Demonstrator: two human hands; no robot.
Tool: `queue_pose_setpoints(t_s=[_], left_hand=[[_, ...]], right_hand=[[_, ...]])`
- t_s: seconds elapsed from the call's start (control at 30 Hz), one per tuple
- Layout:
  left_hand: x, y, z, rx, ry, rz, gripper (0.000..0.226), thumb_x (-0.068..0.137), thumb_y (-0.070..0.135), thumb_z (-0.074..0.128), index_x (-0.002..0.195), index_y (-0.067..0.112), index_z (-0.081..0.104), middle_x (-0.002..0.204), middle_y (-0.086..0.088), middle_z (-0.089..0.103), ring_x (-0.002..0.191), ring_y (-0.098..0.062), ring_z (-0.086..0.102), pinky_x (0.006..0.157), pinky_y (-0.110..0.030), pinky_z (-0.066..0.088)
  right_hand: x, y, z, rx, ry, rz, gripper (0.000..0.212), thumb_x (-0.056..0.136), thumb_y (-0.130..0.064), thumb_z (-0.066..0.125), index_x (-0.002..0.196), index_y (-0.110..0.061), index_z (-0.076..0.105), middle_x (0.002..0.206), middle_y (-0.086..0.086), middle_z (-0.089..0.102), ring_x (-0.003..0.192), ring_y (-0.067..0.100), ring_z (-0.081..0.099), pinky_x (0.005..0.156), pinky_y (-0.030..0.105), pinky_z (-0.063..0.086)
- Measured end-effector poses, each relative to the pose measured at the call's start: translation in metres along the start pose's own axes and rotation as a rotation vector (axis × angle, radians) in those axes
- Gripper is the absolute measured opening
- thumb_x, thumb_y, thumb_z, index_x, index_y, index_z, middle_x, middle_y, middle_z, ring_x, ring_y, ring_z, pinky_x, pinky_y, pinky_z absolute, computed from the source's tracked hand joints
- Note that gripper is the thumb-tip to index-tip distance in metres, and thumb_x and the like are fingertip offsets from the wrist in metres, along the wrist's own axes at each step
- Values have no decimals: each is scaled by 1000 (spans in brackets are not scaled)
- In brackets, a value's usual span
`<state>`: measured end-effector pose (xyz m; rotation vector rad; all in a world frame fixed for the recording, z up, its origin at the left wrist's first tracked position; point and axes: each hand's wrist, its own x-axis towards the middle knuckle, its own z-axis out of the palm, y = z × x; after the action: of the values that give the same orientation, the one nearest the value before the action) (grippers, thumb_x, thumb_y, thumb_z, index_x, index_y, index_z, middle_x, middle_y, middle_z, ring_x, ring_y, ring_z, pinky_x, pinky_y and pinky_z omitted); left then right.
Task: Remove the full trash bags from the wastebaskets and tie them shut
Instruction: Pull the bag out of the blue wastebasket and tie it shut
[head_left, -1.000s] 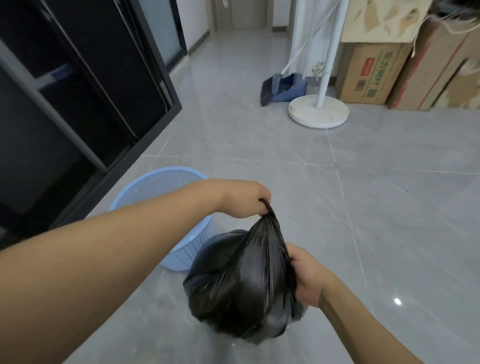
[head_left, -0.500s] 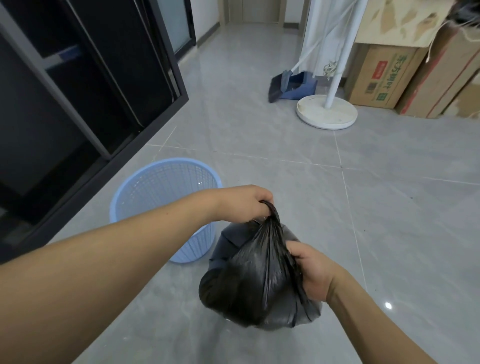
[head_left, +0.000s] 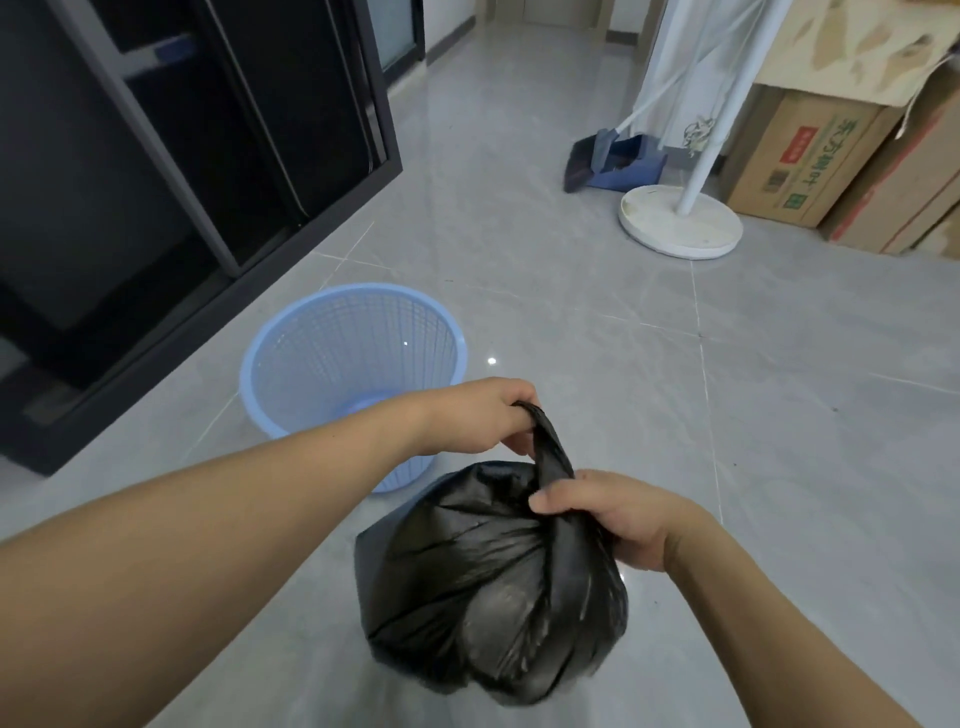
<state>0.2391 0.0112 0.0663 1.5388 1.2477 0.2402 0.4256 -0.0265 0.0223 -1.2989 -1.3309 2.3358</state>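
Observation:
A full black trash bag (head_left: 488, 587) is out of the basket, low over the grey floor in front of me. My left hand (head_left: 483, 413) grips the top end of its gathered neck. Just below, my right hand (head_left: 608, 512) is closed around the twisted neck on the bag's right side. The neck shows no knot. A light blue mesh wastebasket (head_left: 353, 358) stands upright to the left of the bag with nothing in it; my left forearm crosses its near rim.
Dark glass sliding doors (head_left: 182, 171) run along the left. At the back right stand a white round-based stand (head_left: 680, 218), a blue dustpan with a broom (head_left: 618, 163) and stacked cardboard boxes (head_left: 810, 156). Grey tiled floor (head_left: 779, 415) spreads to the right.
The bag has shifted right, away from the wastebasket. My right hand moved from the bag's side up onto the neck, close under my left hand. More of the basket's inside shows.

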Motion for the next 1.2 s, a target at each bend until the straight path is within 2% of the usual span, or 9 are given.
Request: queue_pose_setpoints(t_s=[0.1, 0.23, 0.4, 0.53, 0.73, 0.87, 1.0, 1.1, 1.2], left_hand=[[-2, -17, 14, -51, 75, -22, 16, 99, 15, 41, 99, 9, 56, 94, -15, 72, 90, -22, 68, 90, -37, 52], [2, -40, 32, -97, 278, -38, 17, 100, 18, 40, 88, 18, 53, 74, -4, 63, 63, -11, 57, 53, -20, 44], [12, -55, 49, -65, 414, -43, 17, 99, 22, 40, 87, 20, 52, 81, 2, 59, 79, -17, 55, 63, -28, 39], [14, -55, 51, -52, 448, -43, 21, 100, 27, 40, 80, 27, 48, 78, 6, 55, 78, -14, 54, 60, -28, 36], [10, -54, 51, -17, 439, -54, 22, 100, 28, 39, 84, 20, 51, 81, 1, 58, 77, -16, 55, 59, -29, 37], [8, -55, 50, -41, 409, -65, 24, 99, 27, 42, 90, 10, 58, 85, -6, 63, 74, -15, 56, 59, -28, 41], [6, -59, 51, -137, 388, -85, 23, 98, 28, 46, 91, 12, 61, 80, -4, 64, 69, -14, 57, 60, -29, 45], [7, -59, 53, -146, 392, -83, 19, 97, 30, 45, 91, 23, 63, 84, 2, 67, 80, -14, 63, 74, -31, 51], [8, -60, 53, -135, 394, -82, 19, 97, 31, 44, 89, 27, 61, 86, 4, 67, 84, -14, 63, 79, -33, 52]], right_hand=[[3, -6, 11, -286, 86, 16, 37, 63, -22, 72, 98, -9, 73, 105, 18, 72, 100, 33, 68, 96, 48, 50], [5, -5, 17, -510, 220, -81, 27, 63, -22, 64, 86, -9, 68, 88, 7, 73, 88, 23, 70, 86, 40, 55], [3, -3, 21, -957, 539, -166, 14, 76, -29, 57, 68, -17, 57, 67, -3, 64, 67, 16, 61, 58, 32, 46], [2, 7, 32, -1223, 841, -353, 24, 79, -20, 52, 60, -19, 38, 59, -6, 47, 62, 22, 48, 59, 35, 38], [3, 31, 43, -1260, 1086, -631, 11, 77, 0, 63, 76, -9, 59, 88, 5, 57, 73, 25, 45, 68, 37, 42], [7, 36, 44, -1367, 1143, -812, 16, 68, 10, 71, 73, -2, 61, 91, 6, 33, 85, 23, 42, 64, 35, 52], [9, 38, 37, -1238, 1095, -672, 14, 73, 6, 67, 85, 0, 63, 114, 18, 49, 87, 31, 59, 71, 35, 55], [10, 39, 35, -1152, 1068, -595, 12, 78, 2, 62, 90, -3, 61, 133, 19, 45, 96, 30, 58, 78, 29, 48], [12, 40, 30, -1095, 1011, -536, 16, 82, -3, 58, 97, -9, 58, 117, 8, 58, 98, 26, 54, 80, 28, 44]])
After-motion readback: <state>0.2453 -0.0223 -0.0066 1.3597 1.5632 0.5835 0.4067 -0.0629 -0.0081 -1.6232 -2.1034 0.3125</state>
